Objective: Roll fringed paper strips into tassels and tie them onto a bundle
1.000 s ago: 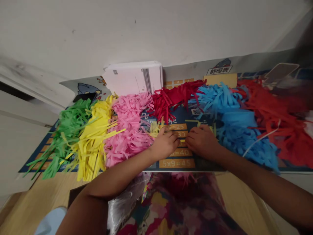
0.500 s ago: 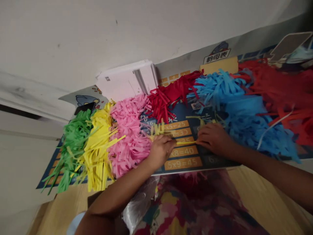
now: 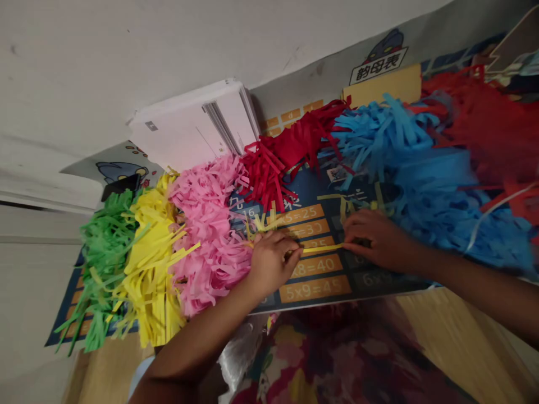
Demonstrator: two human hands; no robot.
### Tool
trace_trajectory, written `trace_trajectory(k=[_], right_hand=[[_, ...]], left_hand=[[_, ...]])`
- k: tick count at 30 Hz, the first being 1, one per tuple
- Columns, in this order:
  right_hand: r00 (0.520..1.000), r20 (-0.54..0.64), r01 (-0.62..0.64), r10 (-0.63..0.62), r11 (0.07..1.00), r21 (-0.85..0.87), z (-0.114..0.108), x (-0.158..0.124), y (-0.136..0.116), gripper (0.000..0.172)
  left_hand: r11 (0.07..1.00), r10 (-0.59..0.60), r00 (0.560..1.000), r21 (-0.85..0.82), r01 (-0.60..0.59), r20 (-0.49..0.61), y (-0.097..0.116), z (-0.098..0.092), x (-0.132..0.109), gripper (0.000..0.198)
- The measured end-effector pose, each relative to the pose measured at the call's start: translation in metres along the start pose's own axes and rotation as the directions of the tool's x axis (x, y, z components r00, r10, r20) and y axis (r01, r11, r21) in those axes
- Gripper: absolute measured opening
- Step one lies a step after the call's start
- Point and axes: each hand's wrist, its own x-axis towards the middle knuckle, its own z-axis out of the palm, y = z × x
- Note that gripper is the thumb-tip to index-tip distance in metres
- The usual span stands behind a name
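Observation:
A thin yellow paper strip (image 3: 322,248) lies stretched across the dark blue multiplication mat (image 3: 320,289). My left hand (image 3: 272,264) pinches its left end, fingers closed. My right hand (image 3: 373,238) pinches the right end, fingers curled. Several more loose yellow strips (image 3: 265,221) lie on the mat just beyond my left hand, and a few lie beyond my right hand. Both hands rest on the mat near its front edge.
Heaps of cut paper strips ring the mat: green (image 3: 103,247), yellow (image 3: 149,269), pink (image 3: 206,224), dark red (image 3: 278,163), blue (image 3: 425,185) and bright red (image 3: 492,129). A stack of white paper (image 3: 193,126) leans at the wall. My patterned lap (image 3: 337,359) lies below the table edge.
My hands have drawn apart, stretching the yellow strip between them. The view has tilted and shifted left.

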Motion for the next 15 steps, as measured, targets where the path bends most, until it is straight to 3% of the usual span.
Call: trace_trajectory(k=[4,8,10,15], right_hand=[[0.987,-0.073,0.131,-0.140,0.985,-0.108,-0.001,-0.008,0.002,0.019],[0.915,-0.089,0.326,-0.395,0.849,-0.415,-0.009,-0.016,-0.008,0.027],[0.919,-0.069,0.315,-0.388,0.829,-0.462,-0.010,-0.016,-0.014,0.026],[0.951,-0.128,0.215,-0.281,0.901,-0.376,-0.002,-0.012,-0.021,0.024]], left_hand=[[0.997,0.077,0.995,-0.006,-0.078,-0.065,-0.003,-0.001,-0.004,0.023],[0.957,0.261,0.961,0.156,-0.246,-0.087,0.000,-0.004,-0.008,0.012],[0.921,0.333,0.939,0.244,-0.305,-0.085,0.002,-0.005,-0.009,0.009],[0.898,0.376,0.922,0.283,-0.339,-0.091,0.006,-0.005,-0.011,0.005]])
